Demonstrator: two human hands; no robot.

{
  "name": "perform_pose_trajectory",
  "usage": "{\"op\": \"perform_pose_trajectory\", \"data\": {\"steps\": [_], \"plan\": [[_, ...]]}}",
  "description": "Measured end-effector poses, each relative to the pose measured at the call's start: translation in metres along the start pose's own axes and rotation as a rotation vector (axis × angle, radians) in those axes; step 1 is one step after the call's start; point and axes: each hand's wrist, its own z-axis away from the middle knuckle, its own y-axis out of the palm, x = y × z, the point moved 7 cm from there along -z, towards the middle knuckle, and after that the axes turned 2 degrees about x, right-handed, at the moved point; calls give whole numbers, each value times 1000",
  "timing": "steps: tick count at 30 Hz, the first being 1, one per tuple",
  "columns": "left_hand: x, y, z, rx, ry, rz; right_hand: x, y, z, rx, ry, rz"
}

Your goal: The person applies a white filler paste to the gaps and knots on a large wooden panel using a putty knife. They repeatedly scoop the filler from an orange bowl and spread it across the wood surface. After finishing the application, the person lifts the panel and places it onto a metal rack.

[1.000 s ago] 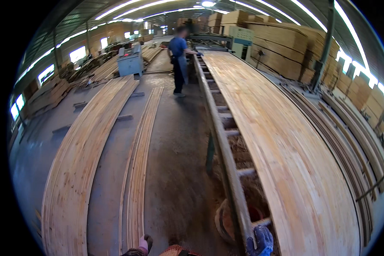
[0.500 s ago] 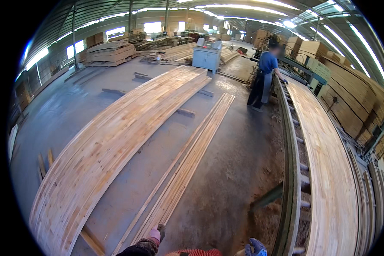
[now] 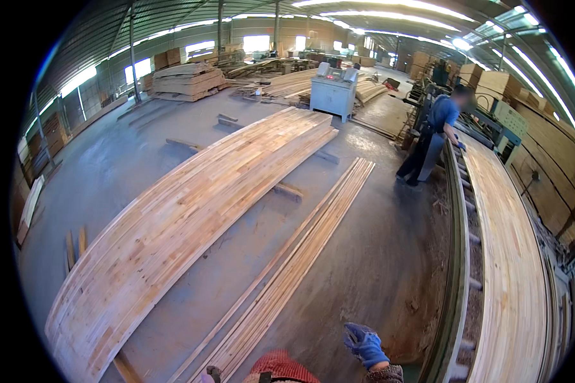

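My right hand [image 3: 364, 345], in a blue glove with a patterned cuff, is raised over the floor near the lower edge. Its fingers point left, partly spread, and nothing shows in them. Only a bit of my left hand [image 3: 211, 375] shows at the bottom edge, beside the near end of a bundle of long, narrow wood strips [image 3: 300, 265]. Its fingers are mostly cut off, so its grip is unclear. A wide stack of joined wood panels [image 3: 191, 210] lies left of the strips, raised on wooden blocks [image 3: 289, 191].
At right, a roller conveyor [image 3: 457, 268] bears a long wood panel [image 3: 511, 262]. A person in blue [image 3: 431, 137] leans over it with a gloved hand on it. A grey machine cabinet [image 3: 332, 96] and stacked boards [image 3: 186, 82] stand farther back. Sawdust covers parts of the floor.
My right hand has risen farther into view and moved left. My left hand has dropped toward the lower edge. The view has shifted, and the person at the conveyor leans farther over it.
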Motion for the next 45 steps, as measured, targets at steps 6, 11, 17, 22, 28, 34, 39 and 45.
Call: {"op": "perform_pose_trajectory", "data": {"steps": [6, 11, 17, 22, 28, 34, 39, 45], "plan": [[-30, 132, -101, -64, -117, 159, -132, 20, -172, 157, 274, -38], [-138, 286, -268, 262, -119, 758, -319, 28, -204, 257, 791, -129], [-421, 536, -431, 363, 271, 16, -444, 12, -187, 438, 930, 55], [-523, 723, -516, 408, 291, 70, -534, 11, -254, 706, 877, 138], [-499, 792, -560, 233, 180, -19, -677, -60, -507, 732, 762, 153], [-480, 864, -573, -1, -42, -59, -776, -190, -862, 376, 853, 61], [-533, 979, -682, 9, 81, 17, -868, -236, -1069, -2, 914, -366], [-717, 1272, -908, 82, 44, 91, -1038, -236, -1153, 43, 1043, -726]]}}
